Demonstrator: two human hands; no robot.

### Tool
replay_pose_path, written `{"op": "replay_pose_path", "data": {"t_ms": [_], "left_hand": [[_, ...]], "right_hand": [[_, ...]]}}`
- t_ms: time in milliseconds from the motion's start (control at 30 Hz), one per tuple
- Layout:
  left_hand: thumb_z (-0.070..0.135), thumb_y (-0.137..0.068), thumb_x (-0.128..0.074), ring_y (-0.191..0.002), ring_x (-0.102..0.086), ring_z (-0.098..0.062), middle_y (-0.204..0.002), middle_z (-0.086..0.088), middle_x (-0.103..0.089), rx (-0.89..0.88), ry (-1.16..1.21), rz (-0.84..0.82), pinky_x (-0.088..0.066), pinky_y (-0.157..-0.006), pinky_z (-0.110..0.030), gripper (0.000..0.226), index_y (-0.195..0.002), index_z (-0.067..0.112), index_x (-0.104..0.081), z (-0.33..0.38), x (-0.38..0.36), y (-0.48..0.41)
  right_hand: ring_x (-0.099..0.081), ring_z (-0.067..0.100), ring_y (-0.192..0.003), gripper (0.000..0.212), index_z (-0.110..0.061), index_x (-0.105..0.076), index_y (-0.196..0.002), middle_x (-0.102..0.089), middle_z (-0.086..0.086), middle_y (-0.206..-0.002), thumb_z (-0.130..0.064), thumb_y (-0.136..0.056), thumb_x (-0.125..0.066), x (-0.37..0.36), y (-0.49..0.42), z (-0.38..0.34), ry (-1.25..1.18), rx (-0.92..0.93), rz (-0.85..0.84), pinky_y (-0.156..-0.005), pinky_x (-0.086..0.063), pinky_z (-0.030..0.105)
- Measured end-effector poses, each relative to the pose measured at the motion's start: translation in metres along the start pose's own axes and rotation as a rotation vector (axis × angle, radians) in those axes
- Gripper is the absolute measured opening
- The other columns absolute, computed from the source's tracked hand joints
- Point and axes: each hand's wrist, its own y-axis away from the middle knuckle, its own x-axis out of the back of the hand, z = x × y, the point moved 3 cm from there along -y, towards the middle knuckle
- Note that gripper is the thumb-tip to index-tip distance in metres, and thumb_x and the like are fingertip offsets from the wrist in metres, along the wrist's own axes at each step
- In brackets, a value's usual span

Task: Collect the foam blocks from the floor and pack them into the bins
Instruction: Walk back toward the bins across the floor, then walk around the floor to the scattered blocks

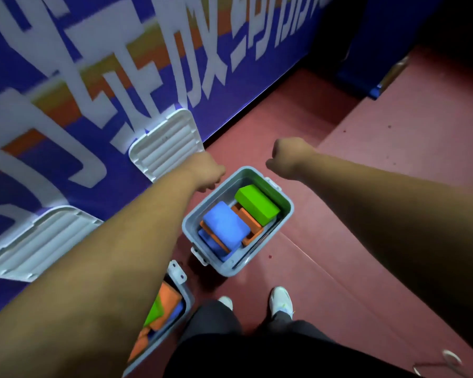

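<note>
Two white lids [165, 144] lean on the banner at the left, and a second bin [181, 282] below already holds blocks, so packing looks nearly done. The left hand [208, 170] hangs at the open bin's [290, 211] far rim, fingers turned under; whether it grips anything I cannot tell. Blue [225, 227], orange [250, 222] and green blocks [257, 204] lie inside, below both hands. The right hand [287, 156] hovers just beyond the bin, curled and seemingly empty. Next, probably, comes fetching a lid.

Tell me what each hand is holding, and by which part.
Nothing shows in either. The left hand and right hand are both curled and empty near the far end of the grey bin; the foam blocks lie inside it.
</note>
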Motion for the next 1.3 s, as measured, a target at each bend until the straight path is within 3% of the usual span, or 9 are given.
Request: {"op": "replay_pose_path", "data": {"t_ms": [133,300,500,633,800,900,1000,1200,1300], "left_hand": [[0.020,-0.096,-0.055,-0.088,-0.078,-0.031,-0.095,-0.016,-0.078,-0.151,-0.058,-0.012,-0.060,-0.073,-0.040,0.022,-0.086,0.004,-0.066,0.040,0.029,0.027],[0.022,-0.090,-0.055,-0.086,-0.077,-0.035,-0.085,-0.015,-0.078,-0.338,-0.195,-0.061,-0.055,-0.062,-0.033,0.026,-0.079,0.004,-0.071,0.080,0.045,0.061],[0.025,-0.085,-0.055,-0.077,-0.077,-0.032,-0.074,-0.011,-0.077,-0.600,-0.487,-0.197,-0.064,-0.068,-0.044,0.031,-0.076,0.003,-0.074,0.125,-0.014,0.131],[0.020,-0.086,-0.053,-0.076,-0.077,-0.033,-0.073,-0.013,-0.077,-0.785,-0.681,-0.291,-0.063,-0.065,-0.041,0.030,-0.078,0.001,-0.076,0.164,-0.108,0.210],[0.019,-0.087,-0.054,-0.063,-0.072,-0.029,-0.076,-0.015,-0.077,-1.011,-0.921,-0.453,-0.057,-0.058,-0.029,0.029,-0.081,0.002,-0.077,0.178,-0.253,0.358],[0.020,-0.087,-0.054,-0.061,-0.067,-0.026,-0.076,-0.012,-0.078,-1.151,-1.066,-0.513,-0.059,-0.064,-0.031,0.030,-0.084,0.004,-0.078,0.160,-0.342,0.469],[0.019,-0.087,-0.052,-0.073,-0.074,-0.028,-0.075,-0.011,-0.077,-1.313,-1.149,-0.595,-0.061,-0.069,-0.033,0.030,-0.082,0.004,-0.078,0.119,-0.437,0.590],[0.024,-0.089,-0.055,-0.068,-0.071,-0.024,-0.074,-0.007,-0.077,-1.601,-1.428,-0.804,-0.056,-0.063,-0.028,0.029,-0.081,0.008,-0.077,-0.026,-0.625,0.848],[0.027,-0.091,-0.056,-0.088,-0.068,-0.033,-0.090,-0.012,-0.075,-1.878,-1.506,-0.846,-0.055,-0.074,-0.037,0.026,-0.094,0.008,-0.073,-0.099,-0.698,0.975]], "right_hand": [[-0.064,0.038,-0.104,0.027,-0.009,-0.064,-0.091,-0.062,0.016,-0.092,-0.036,-0.090,-0.058,0.041,0.047,-0.007,-0.051,-0.081,0.119,-0.073,-0.041,0.029],[-0.064,0.037,-0.105,0.035,-0.006,-0.070,-0.105,-0.069,0.017,-0.107,-0.037,-0.091,-0.061,0.063,0.126,-0.016,-0.132,-0.249,0.216,-0.078,-0.046,0.032],[-0.066,0.037,-0.098,0.028,-0.007,-0.070,-0.095,-0.069,0.018,-0.098,-0.034,-0.092,-0.061,0.035,0.247,-0.007,-0.237,-0.468,0.226,-0.077,-0.047,0.032],[-0.060,0.032,-0.090,0.021,-0.012,-0.064,-0.097,-0.064,0.012,-0.094,-0.032,-0.092,-0.059,0.002,0.361,0.038,-0.361,-0.681,0.270,-0.075,-0.046,0.031],[-0.060,0.037,-0.082,0.027,-0.007,-0.058,-0.073,-0.055,0.011,-0.070,-0.028,-0.089,-0.055,-0.072,0.554,0.101,-0.461,-1.010,0.311,-0.061,-0.042,0.030],[-0.065,0.039,-0.100,0.032,-0.002,-0.069,-0.094,-0.067,0.020,-0.093,-0.031,-0.094,-0.055,-0.134,0.686,0.120,-0.488,-1.163,0.331,-0.073,-0.045,0.032],[-0.065,0.039,-0.109,0.042,0.002,-0.071,-0.109,-0.069,0.024,-0.112,-0.035,-0.097,-0.055,-0.207,0.823,0.124,-0.559,-1.309,0.386,-0.080,-0.047,0.033],[-0.058,0.034,-0.083,0.034,-0.004,-0.061,-0.077,-0.057,0.012,-0.072,-0.031,-0.096,-0.052,-0.377,1.110,0.077,-0.778,-1.629,0.390,-0.069,-0.040,0.029],[-0.064,0.036,-0.093,0.036,-0.002,-0.070,-0.091,-0.066,0.020,-0.089,-0.032,-0.098,-0.051,-0.451,1.248,0.034,-0.850,-1.801,0.398,-0.072,-0.044,0.029]]}}
